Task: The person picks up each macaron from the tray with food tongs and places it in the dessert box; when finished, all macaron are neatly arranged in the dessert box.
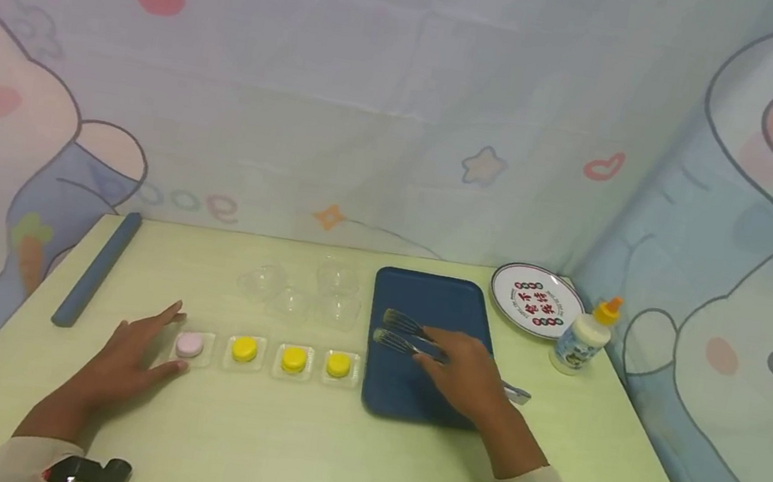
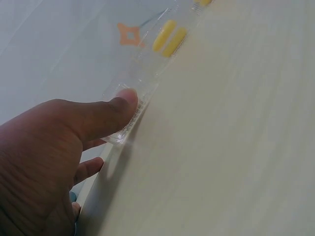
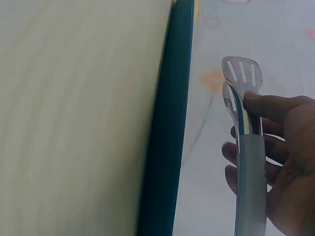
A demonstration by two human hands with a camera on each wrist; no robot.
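Note:
My left hand (image 1: 122, 364) is spread beside a small clear plastic base (image 1: 206, 349) with a pink macaron (image 1: 190, 344) on it. Its thumb (image 2: 125, 105) touches the near edge, while the index finger lies by the far corner. To the right, three yellow macarons (image 1: 294, 359) each sit on a clear base of their own. Above a dark blue tray (image 1: 380, 396), my right hand (image 1: 468, 372) grips metal tongs (image 3: 251, 182). The slotted tips point left and stand slightly apart, with nothing between them.
Several clear domed lids (image 1: 290, 303) lie behind the macarons. A white plate with red print (image 1: 536, 301) and a squeeze bottle with a yellow-orange cap (image 1: 582, 339) stand at the right. Along the left edge lies a blue-grey bar (image 1: 97, 271).

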